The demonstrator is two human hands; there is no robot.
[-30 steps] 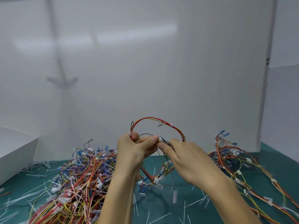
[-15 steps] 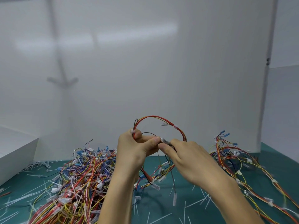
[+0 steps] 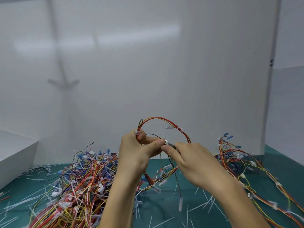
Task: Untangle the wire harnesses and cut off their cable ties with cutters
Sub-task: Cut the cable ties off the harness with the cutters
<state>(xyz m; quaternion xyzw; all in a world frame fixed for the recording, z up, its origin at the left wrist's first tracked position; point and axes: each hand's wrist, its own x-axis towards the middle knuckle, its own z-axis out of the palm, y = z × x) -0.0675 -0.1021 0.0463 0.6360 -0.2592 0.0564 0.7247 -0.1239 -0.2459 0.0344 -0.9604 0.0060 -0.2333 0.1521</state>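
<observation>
My left hand [image 3: 136, 153] grips a red, yellow and black wire harness [image 3: 164, 119] that arches up in a loop above both hands. A white cable tie [image 3: 137, 132] sits at the fingers, and another cable tie [image 3: 180, 130] sits on the loop's right side. My right hand [image 3: 194, 160] is curled round a small tool with a metal tip [image 3: 167, 142], apparently the cutters, mostly hidden in the hand. The tip touches the wires at my left thumb. Loose ends of the harness hang down to the green mat [image 3: 164, 216].
A big tangled pile of harnesses [image 3: 79, 178] lies at the left. More harnesses [image 3: 233, 155] trail along the right side. Several cut tie scraps [image 3: 204, 203] litter the mat. A white box [image 3: 14, 155] stands at the far left, with white panels behind.
Both hands and the loop have risen slightly and the hanging ends lifted with them. The grips look the same.
</observation>
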